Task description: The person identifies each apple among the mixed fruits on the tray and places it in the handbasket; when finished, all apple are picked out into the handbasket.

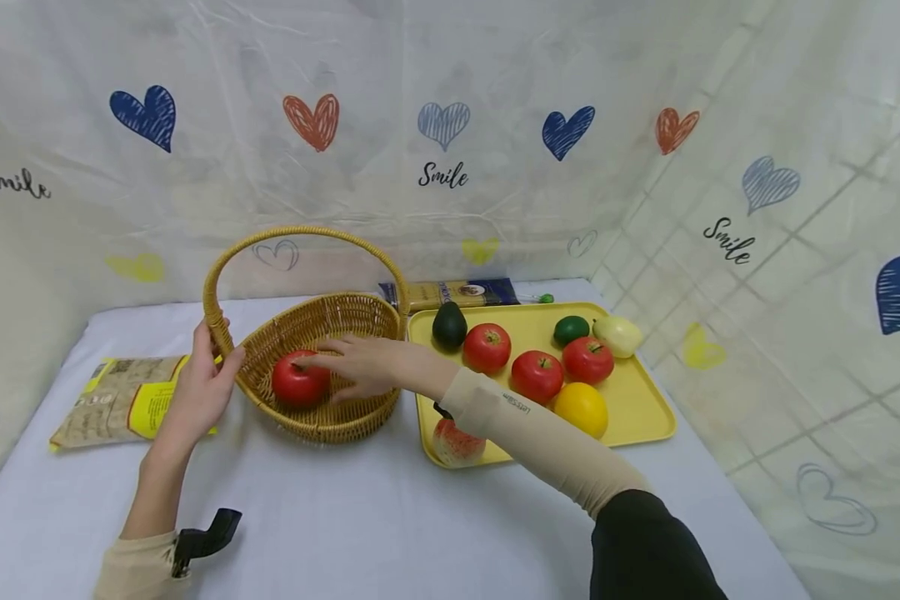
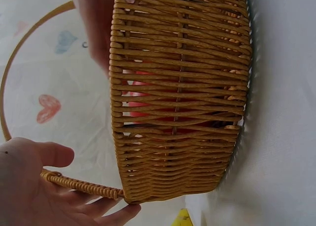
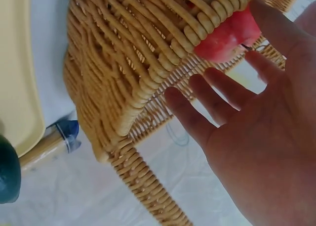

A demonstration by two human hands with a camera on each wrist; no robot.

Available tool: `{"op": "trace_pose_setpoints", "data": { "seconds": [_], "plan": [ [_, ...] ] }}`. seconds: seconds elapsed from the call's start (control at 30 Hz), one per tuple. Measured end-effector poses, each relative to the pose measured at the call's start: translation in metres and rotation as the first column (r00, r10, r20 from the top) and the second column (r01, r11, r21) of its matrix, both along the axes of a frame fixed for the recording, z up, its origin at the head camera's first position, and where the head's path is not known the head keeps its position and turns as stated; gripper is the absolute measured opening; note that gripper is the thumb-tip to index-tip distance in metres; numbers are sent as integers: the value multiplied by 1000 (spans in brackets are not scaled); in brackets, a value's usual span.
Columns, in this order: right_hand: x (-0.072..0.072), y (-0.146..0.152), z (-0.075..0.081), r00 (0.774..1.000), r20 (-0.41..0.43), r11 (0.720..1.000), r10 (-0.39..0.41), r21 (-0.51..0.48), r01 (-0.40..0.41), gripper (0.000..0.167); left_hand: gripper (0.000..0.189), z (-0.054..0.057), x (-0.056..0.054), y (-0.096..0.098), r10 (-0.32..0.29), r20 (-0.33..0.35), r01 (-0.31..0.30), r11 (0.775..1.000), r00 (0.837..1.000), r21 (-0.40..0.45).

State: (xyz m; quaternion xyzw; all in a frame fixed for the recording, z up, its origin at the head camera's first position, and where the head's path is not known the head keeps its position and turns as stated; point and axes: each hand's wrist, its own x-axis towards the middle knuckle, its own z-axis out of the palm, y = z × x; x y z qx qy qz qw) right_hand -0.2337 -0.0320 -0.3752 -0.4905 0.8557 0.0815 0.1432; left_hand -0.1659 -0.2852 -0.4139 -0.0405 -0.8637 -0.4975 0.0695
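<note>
A wicker basket with a tall arched handle stands on the white cloth, holding a red apple. My left hand grips the lower left end of the handle; in the left wrist view the handle runs between thumb and fingers beside the rim. Over the basket's opening, my right hand reaches in from the right with its fingers spread. Its fingertips are right at the apple, and the right wrist view shows the palm facing the basket with nothing gripped.
A yellow tray on the right carries an avocado, several red fruits, a yellow fruit, a peach and more. Behind it lies a pasta packet. A brown-and-yellow bag lies left of the basket.
</note>
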Motion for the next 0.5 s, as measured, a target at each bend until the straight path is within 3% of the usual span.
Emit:
{"op": "trace_pose_setpoints", "data": {
  "seconds": [0.23, 0.5],
  "plan": [
    [8, 25, -1, 999, -40, 999, -15, 30, 16, 70, 68, -1, -3, 0, -10, -1, 10, 1000, 1000, 2],
    [15, 51, -1, 997, 18, 995, -76, -58, 77, 63, 69, 1, -2, -4, -11, 15, 11, 1000, 1000, -3]
  ]
}}
